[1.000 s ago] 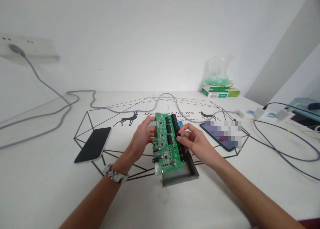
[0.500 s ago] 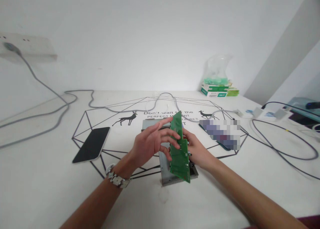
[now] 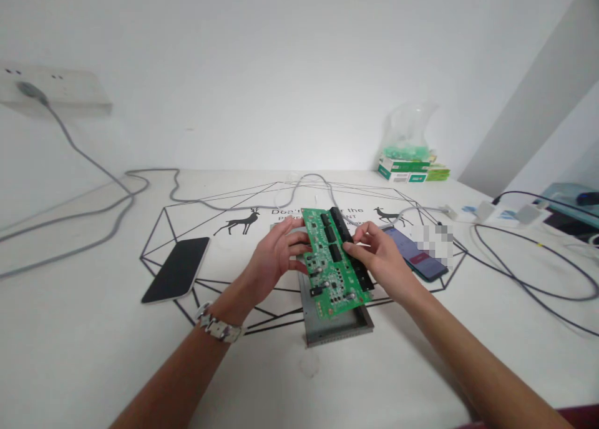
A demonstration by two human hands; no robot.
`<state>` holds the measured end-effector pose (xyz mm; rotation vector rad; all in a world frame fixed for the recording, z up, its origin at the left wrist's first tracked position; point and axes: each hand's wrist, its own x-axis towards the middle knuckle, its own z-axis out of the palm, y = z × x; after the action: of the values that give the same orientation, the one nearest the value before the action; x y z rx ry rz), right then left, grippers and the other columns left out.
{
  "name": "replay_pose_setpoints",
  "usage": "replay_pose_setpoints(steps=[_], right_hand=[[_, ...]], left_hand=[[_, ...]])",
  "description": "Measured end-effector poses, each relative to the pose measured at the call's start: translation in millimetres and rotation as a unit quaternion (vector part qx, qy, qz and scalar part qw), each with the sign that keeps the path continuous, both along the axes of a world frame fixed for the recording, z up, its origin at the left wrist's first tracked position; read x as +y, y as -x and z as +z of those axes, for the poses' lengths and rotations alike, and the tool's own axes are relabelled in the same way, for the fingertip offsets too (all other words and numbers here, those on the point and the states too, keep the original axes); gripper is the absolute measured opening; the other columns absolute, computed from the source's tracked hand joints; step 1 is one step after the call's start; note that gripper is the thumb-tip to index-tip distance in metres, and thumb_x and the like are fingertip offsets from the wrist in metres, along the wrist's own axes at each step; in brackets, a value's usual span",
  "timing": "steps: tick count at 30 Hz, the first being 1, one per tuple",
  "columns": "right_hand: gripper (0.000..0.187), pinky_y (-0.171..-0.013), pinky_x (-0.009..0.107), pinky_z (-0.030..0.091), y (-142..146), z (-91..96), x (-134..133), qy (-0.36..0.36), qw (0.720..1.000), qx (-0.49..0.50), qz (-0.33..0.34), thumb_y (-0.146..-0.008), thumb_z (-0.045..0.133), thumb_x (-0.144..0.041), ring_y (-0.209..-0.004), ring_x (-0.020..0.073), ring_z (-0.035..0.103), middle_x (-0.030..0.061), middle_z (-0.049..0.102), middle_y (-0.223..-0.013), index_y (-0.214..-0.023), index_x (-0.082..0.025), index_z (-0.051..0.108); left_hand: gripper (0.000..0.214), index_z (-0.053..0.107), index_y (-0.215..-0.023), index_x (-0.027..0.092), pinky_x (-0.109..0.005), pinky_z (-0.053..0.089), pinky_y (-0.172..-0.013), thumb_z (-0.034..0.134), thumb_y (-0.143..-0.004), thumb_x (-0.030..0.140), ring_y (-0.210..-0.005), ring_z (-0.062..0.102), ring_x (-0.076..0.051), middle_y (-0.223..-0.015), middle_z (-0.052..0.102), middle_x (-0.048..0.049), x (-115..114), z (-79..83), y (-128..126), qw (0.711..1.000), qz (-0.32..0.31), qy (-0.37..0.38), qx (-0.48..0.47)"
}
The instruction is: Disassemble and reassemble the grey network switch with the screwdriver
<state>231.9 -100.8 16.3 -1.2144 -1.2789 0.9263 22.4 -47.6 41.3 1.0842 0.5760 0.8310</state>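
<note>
A green circuit board (image 3: 322, 254) is held tilted between both hands, its side with black chips and small parts facing up toward me. My left hand (image 3: 278, 251) grips its left edge, the fingertips tucked behind it. At the opposite edge, my right hand (image 3: 377, 251) pinches the long black connector strip (image 3: 350, 248) with thumb and fingers. Below the board lies a grey metal case (image 3: 337, 336) on the table, open on top and partly covered from view by the board.
A black-screened phone (image 3: 176, 270) lies on the left, and a lit phone (image 3: 418, 254) on the right. A grey cable (image 3: 210, 204) winds along the back toward white plug adapters (image 3: 491, 212). Green-and-white boxes (image 3: 403, 168) with a clear bag (image 3: 408, 132) stand by the wall.
The board has turned from nearly edge-on, bare green side showing, to its component side facing me. My right hand has come from behind it to its right edge.
</note>
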Motion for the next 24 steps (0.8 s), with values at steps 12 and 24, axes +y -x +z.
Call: replay_pose_setpoints(steps=[12, 24], right_hand=[[0.038, -0.047, 0.02, 0.035, 16, 9.4, -18, -0.071, 0.995, 0.04, 0.051, -0.081, 0.075, -0.037, -0.061, 0.0084, 0.046, -0.0035, 0.047, -0.087, -0.091, -0.025, 0.04], [0.029, -0.05, 0.023, 0.04, 25, 10.4, -28, -0.073, 0.982, 0.065, 0.161, -0.088, 0.068, -0.041, -0.071, 0.0116, 0.055, 0.0044, 0.056, -0.107, -0.096, -0.024, 0.044]], left_hand=[[0.045, 0.066, -0.111, 0.018, -0.034, 0.05, -0.079, 0.056, -0.091, 0.057, -0.09, 0.065, -0.021, -0.103, 0.07, -0.0093, 3, -19.5, -7, 0.998, 0.009, 0.031, 0.05], [0.066, 0.074, -0.092, 0.014, -0.029, 0.053, -0.06, 0.037, -0.091, 0.068, -0.074, 0.068, -0.023, -0.085, 0.075, -0.0122, -4, -12.6, -13, 0.995, -0.001, 0.083, 0.051]])
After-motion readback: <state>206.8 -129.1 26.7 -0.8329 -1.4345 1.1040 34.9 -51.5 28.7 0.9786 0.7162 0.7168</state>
